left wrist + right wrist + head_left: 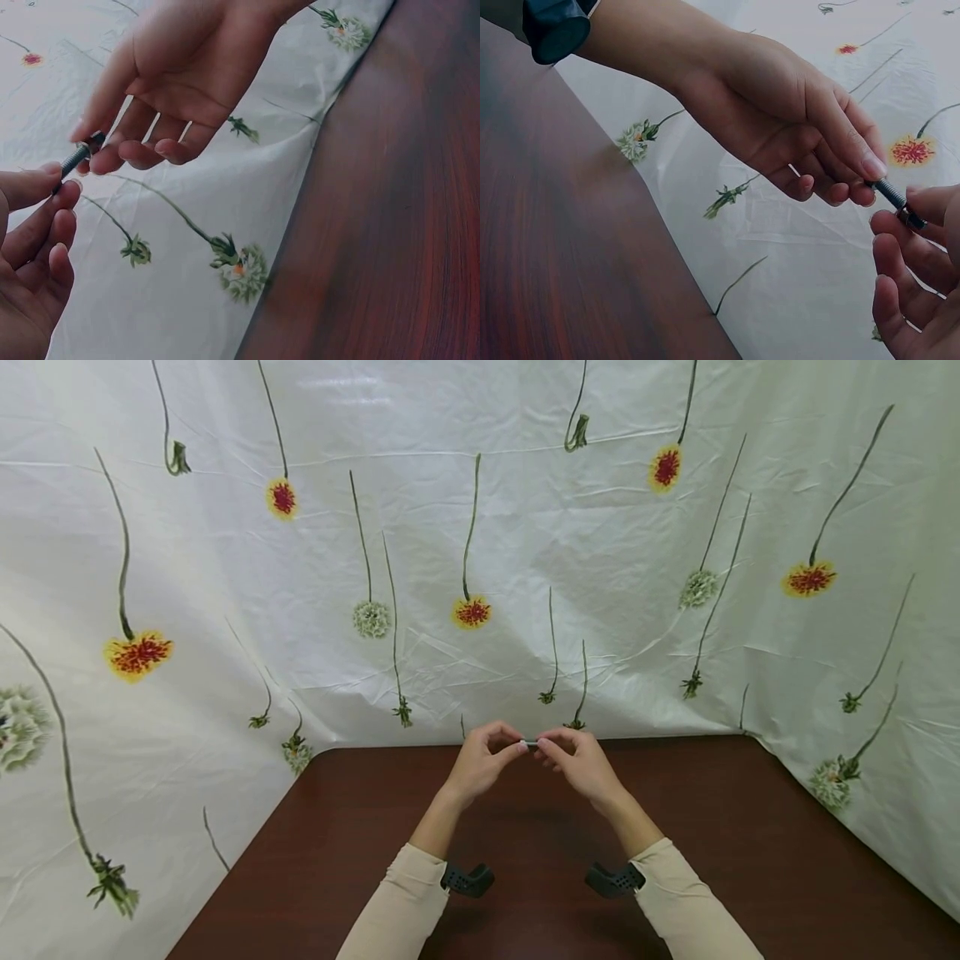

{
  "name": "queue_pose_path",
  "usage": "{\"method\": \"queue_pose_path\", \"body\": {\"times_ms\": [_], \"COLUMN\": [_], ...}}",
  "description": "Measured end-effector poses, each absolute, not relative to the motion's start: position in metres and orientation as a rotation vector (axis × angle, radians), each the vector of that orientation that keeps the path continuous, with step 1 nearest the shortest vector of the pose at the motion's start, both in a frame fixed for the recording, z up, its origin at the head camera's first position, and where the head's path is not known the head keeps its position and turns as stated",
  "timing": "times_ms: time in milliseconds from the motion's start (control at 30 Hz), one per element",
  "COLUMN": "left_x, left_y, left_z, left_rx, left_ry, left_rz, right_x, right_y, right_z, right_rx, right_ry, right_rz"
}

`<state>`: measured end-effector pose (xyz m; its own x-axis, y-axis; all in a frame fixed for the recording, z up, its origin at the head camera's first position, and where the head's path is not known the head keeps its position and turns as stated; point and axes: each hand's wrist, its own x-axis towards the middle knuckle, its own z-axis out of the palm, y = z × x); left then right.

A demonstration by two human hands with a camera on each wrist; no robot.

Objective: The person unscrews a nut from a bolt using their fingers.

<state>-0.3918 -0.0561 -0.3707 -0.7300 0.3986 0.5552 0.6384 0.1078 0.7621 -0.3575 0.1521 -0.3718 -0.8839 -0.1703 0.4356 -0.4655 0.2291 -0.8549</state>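
Note:
A small metal bolt (531, 743) spans the gap between the two hands, held above the far part of the table. In the left wrist view its threaded shank (73, 160) is bare in the middle, with a wider ring and a dark end on the right hand's side. My left hand (482, 762) pinches the shank's end between thumb and fingertips. The thumb and forefinger of my right hand (587, 766) pinch the wider end (910, 218), partly covering it. The other fingers of both hands are loosely bent.
The dark reddish-brown wooden table (360, 827) extends beneath both forearms. A white cloth (315, 577) printed with flowers hangs behind it and along its sides. Each wrist wears a dark strap with a camera mount (468, 881).

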Motion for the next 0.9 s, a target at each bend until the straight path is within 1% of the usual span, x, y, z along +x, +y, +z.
{"method": "queue_pose_path", "body": {"times_ms": [233,467,767,900], "left_x": [-0.3916,-0.3927,-0.394,-0.3936], "left_y": [-0.0567,-0.0572,-0.054,-0.0538], "left_z": [-0.3709,-0.3722,-0.3708,-0.3711], "left_rx": [-1.027,-1.038,-1.042,-1.026], "left_ry": [-2.167,-2.16,-2.155,-2.163], "left_rz": [-1.676,-1.684,-1.671,-1.681], "right_x": [-0.3581,-0.355,-0.3563,-0.3573], "right_y": [0.1515,0.15,0.154,0.1537], "right_z": [-0.3711,-0.3717,-0.3704,-0.3699], "right_rx": [0.652,0.584,0.613,0.558], "right_ry": [-2.261,-2.264,-2.239,-2.247], "right_rz": [1.729,1.72,1.726,1.71]}}
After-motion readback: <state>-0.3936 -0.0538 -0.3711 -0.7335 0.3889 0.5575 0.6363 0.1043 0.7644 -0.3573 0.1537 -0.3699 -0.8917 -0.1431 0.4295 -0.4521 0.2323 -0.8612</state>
